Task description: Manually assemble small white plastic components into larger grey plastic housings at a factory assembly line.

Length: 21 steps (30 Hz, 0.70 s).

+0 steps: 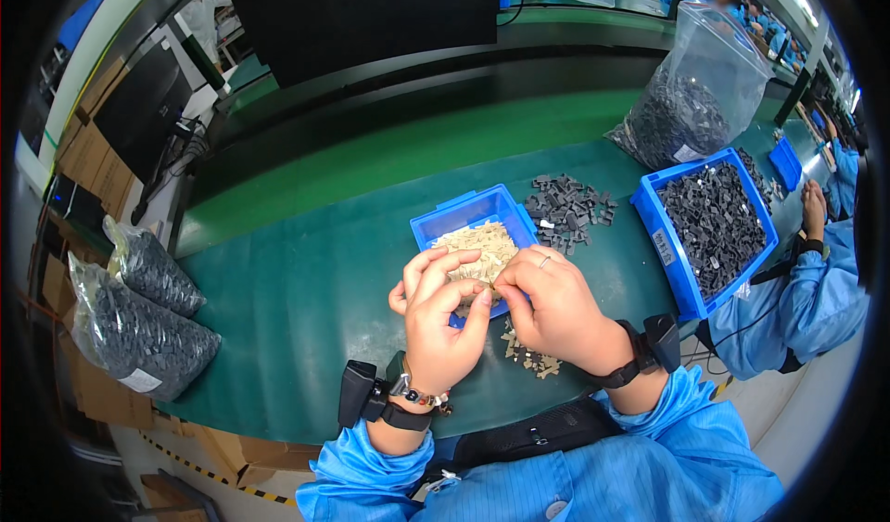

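1. Two bare hands come together in front of us: the left hand [440, 323] and the right hand [567, 311] meet at the fingertips.
2. Between the wrists, closer to the right one, we see some tan pieces [536, 362] on the green table [324, 272].
3. One tiny piece [491, 284] is at the fingertips. It lies just to the right of the left fingers and just to the left of the right fingers, so we cannot call either hand nearer. Its long axis is too small for us to tell.
4. The left thumb and forefinger are pinched on this piece; the right thumb and forefinger also seem pressed together on it.
5. Below and behind the fingertips, we find the small blue box [464, 214] with pale pieces [487, 242].
6. Farther right, there are loose dark pieces [565, 209] beside this box, then a large blue bin [669, 267] of similar dark pieces.
7. Farthest, behind the bin, we see a see-through bag [681, 114].
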Available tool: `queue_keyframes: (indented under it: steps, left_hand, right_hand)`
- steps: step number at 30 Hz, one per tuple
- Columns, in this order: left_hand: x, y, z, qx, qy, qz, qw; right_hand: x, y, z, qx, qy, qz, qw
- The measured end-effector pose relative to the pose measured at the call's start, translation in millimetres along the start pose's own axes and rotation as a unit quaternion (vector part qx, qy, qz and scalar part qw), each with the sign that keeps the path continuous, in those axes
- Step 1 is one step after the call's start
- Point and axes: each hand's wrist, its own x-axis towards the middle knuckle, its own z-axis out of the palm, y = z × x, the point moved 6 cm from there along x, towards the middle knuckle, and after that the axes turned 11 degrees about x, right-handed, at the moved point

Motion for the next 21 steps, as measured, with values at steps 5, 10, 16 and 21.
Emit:
queue_keyframes:
  steps: [5, 10, 16, 21]
  left_hand:
    - [-0.1, 0.7, 0.3, -0.004, -0.017, -0.001, 1.000]
    - [0.3, -2.3, 1.4, -0.017, -0.033, -0.006, 0.999]
    - [-0.1, -4.7, 0.6, -0.012, -0.028, -0.018, 0.999]
    - [-1.2, -12.1, 4.1, -0.049, -0.019, -0.046, 0.998]
  right_hand:
    - [-1.6, 1.7, 1.2, 0.011, -0.005, 0.018, 1.000]
    - [1.6, 5.1, -3.0, -0.013, 0.002, 0.037, 0.999]
    - [2.9, 4.4, -12.5, -0.131, 0.028, 0.028, 0.991]
    - [1.1, 9.5, -13.8, -0.025, 0.051, -0.003, 0.998]
